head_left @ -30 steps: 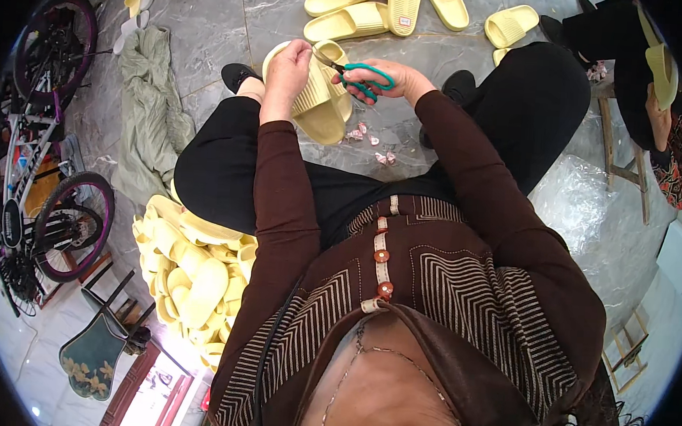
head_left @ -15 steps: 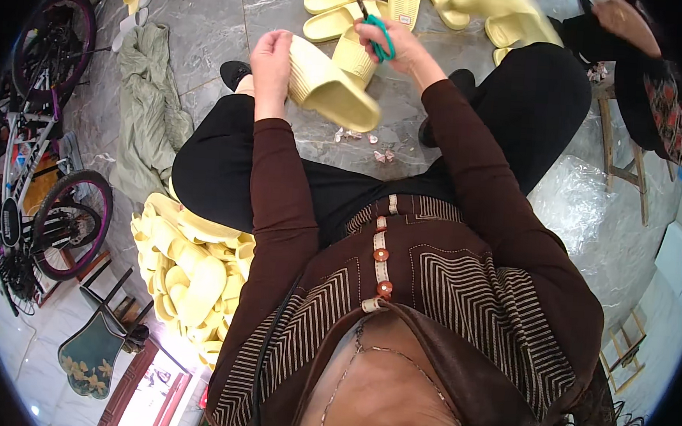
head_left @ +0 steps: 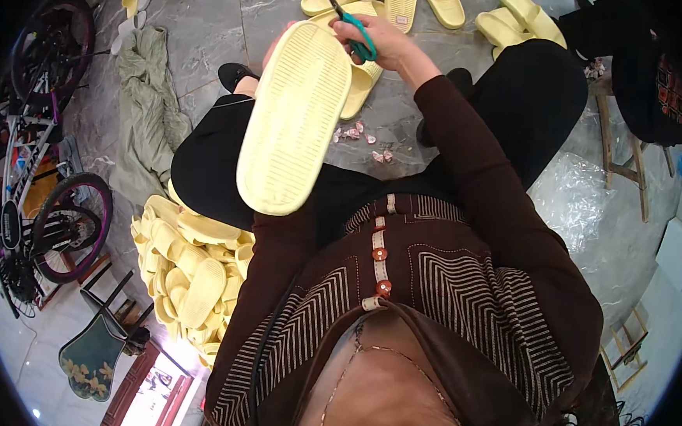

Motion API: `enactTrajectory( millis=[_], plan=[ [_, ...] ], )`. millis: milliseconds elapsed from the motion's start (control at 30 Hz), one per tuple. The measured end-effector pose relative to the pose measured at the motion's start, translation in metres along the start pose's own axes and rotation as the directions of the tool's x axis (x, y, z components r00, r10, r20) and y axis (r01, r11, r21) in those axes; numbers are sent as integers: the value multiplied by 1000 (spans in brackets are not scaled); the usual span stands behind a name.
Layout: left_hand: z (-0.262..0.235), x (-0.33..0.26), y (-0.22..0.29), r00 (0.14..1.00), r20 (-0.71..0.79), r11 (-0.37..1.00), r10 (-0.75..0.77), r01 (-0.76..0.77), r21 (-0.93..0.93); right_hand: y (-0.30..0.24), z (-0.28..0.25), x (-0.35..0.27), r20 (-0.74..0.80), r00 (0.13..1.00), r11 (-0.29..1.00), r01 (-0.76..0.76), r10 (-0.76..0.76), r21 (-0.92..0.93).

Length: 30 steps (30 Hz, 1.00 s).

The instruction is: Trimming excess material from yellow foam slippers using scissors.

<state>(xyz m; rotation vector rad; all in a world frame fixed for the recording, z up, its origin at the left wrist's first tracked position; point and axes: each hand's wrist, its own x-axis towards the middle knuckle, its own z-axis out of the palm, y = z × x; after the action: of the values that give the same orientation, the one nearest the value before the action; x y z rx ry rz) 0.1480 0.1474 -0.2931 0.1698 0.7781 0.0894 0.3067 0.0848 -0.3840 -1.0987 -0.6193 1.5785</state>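
A pale yellow slide slipper point(head_left: 296, 120) is held up in front of me, its ridged sole facing me. My left hand point(head_left: 273, 46) grips it near the upper end, with most of the fingers hidden behind the sole. My right hand point(head_left: 389, 44) is closed round the teal handles of a pair of scissors point(head_left: 362, 44). The dark blades point up and away, just beyond the slipper's upper right edge. Behind the raised slipper, another yellow slipper point(head_left: 362, 89) lies on the floor.
Several yellow slippers point(head_left: 442, 4) lie on the grey floor ahead, above small pinkish scraps point(head_left: 354, 132). A heap of slippers point(head_left: 203, 290) sits at my left, near a greenish cloth point(head_left: 150, 84) and a bicycle point(head_left: 67, 223). At right are a wooden stool point(head_left: 625, 169) and another person's dark clothing point(head_left: 638, 83).
The slipper has been turned so its sole faces me, and it now hides most of my left hand. My right hand with the scissors moved slightly left. The other person's hand has left view.
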Motion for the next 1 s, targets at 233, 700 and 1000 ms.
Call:
enactTrajectory(
  millis=[233, 700, 1000],
  plan=[
    [-37, 44, 5, 662, 145, 344, 736, -550, 761, -20, -17, -6, -72, 994, 992, -94, 88, -85],
    [-20, 65, -60, 540, 748, -774, 385, -252, 580, -14, -33, -2, 122, 990, 917, 110, -67, -383],
    [-63, 85, -8, 63, 622, -588, 781, -264, 765, -12, -70, 9, -370, 801, 429, -158, -471, -889]
  ],
)
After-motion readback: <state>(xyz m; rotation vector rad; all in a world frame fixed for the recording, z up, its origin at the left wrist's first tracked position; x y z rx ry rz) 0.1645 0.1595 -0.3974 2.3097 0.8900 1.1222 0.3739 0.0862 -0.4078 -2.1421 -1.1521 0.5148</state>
